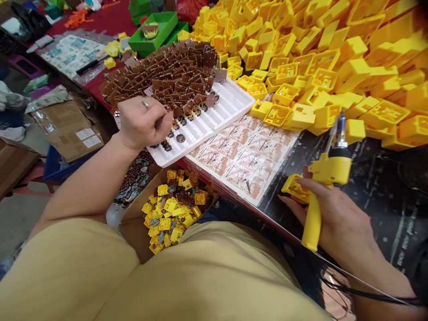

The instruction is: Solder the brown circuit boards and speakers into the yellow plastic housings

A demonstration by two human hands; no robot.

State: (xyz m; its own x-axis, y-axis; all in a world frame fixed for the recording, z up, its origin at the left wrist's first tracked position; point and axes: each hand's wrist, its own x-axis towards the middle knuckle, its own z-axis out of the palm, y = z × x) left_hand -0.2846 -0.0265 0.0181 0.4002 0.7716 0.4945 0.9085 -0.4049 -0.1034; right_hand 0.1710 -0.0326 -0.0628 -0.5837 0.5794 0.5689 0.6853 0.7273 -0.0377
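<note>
My right hand point(347, 223) is wrapped round a yellow soldering gun point(329, 169), its metal tip pointing up and away from me. The same hand's fingertips grip a small open yellow plastic case point(296, 189) above the table edge. My left hand point(143, 122) is closed in a pinch over the near left end of a white foam tray point(230, 104); whatever its fingers hold is hidden. Brown circuit boards point(167, 80) are piled on the tray beside that hand. Small round black parts point(180, 138) with yellow wires lie along the pile's near edge.
A large heap of yellow plastic cases point(287, 93) covers the back right of the table. Printed sheets point(247, 156) lie in front of the tray. Below the table edge, a cardboard box point(133, 227) holds more yellow cases. Green trays point(155, 33) stand at the back.
</note>
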